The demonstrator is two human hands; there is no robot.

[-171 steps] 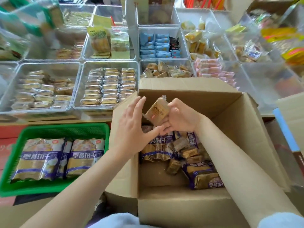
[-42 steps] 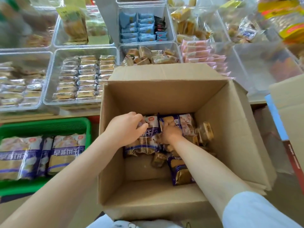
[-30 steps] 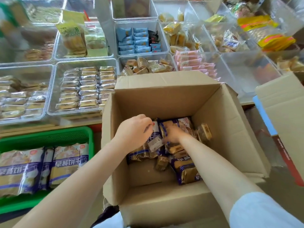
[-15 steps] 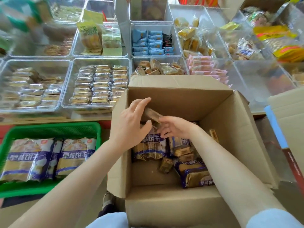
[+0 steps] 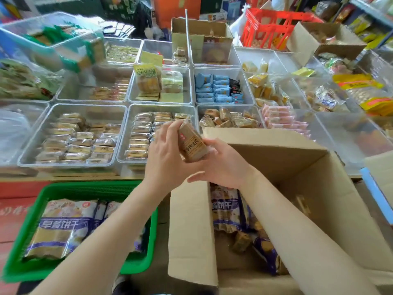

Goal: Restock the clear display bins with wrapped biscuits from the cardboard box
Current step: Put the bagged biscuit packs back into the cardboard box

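Biscuit pack (image 5: 192, 143), brown wrapper with printed characters, held tilted above the near edge of the display bins, over the left rim of the cardboard box (image 5: 302, 188). Left hand (image 5: 168, 158): fingers curled round the pack's upper left side, thumb pointing right beneath it. Right hand (image 5: 223, 165): fingers wrapped against the pack's lower right end, palm turned toward the left hand. Both hands touch the same pack and each other at the thumb.

Cardboard box: open, flaps up, standing in front of the bench (image 5: 85, 177); inside lie large purple-and-white biscuit bags (image 5: 225, 207) and loose small brown packs (image 5: 241, 241), partly hidden by the right forearm.

Clear display bin, centre front (image 5: 136, 111): rows of small wrapped biscuits, just behind the left hand. Clear display bin, left front (image 5: 38, 150): similar wrapped biscuits in rows. Clear display bin, right front (image 5: 200, 109): loose brown packs (image 5: 229, 120) piled unevenly, directly behind the box's far flap.

Second row: bin of blue packets (image 5: 214, 88); bin of yellow-green packs (image 5: 153, 81). Pink packets (image 5: 280, 118) stacked right of the loose brown packs.

Green basket (image 5: 146, 248): lower left, beside the box, holding large purple-and-white biscuit bags lying flat. Red crate (image 5: 268, 28): far back, blurred.
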